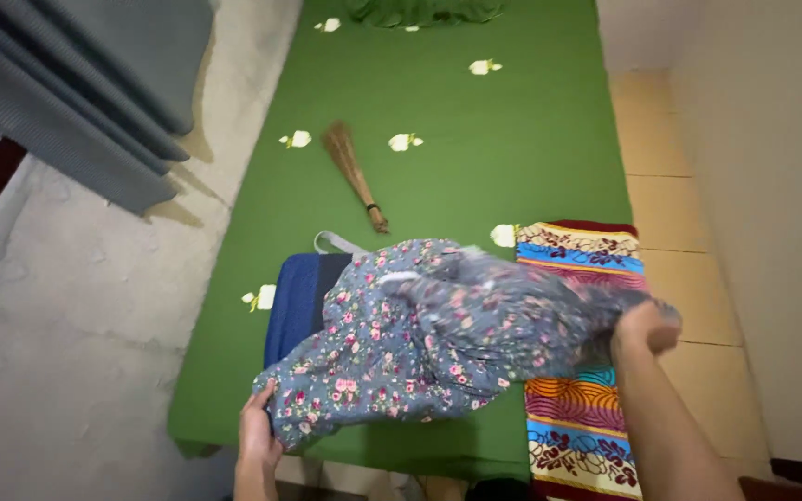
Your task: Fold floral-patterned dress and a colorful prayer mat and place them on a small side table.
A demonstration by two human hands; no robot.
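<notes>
Garment handling is under way and, by the look of it, far from finished: the grey floral garment [429,334] is bunched and partly airborne, stretched between both hands above the near end of the green bed sheet [475,139]. The left hand [257,436] pinches the lower hem corner, fingers curled shut on the cloth, at the bed's near edge. The right hand [647,327] is closed around the opposite end, the fabric gathered in its fist and lifted above the striped patterned cloth [582,371] that lies flat beneath that grip. Between the two grips the garment sags in loose folds, blurred in places, with no crease or neat edge visible. Under the span nearer the left grip rests a folded dark blue item [301,297], apparently already folded flat. Beyond both grips, well apart, a small hand broom [353,172] lies on the sheet. Judged from this, the blue item is done; the floral piece remains unfolded.
</notes>
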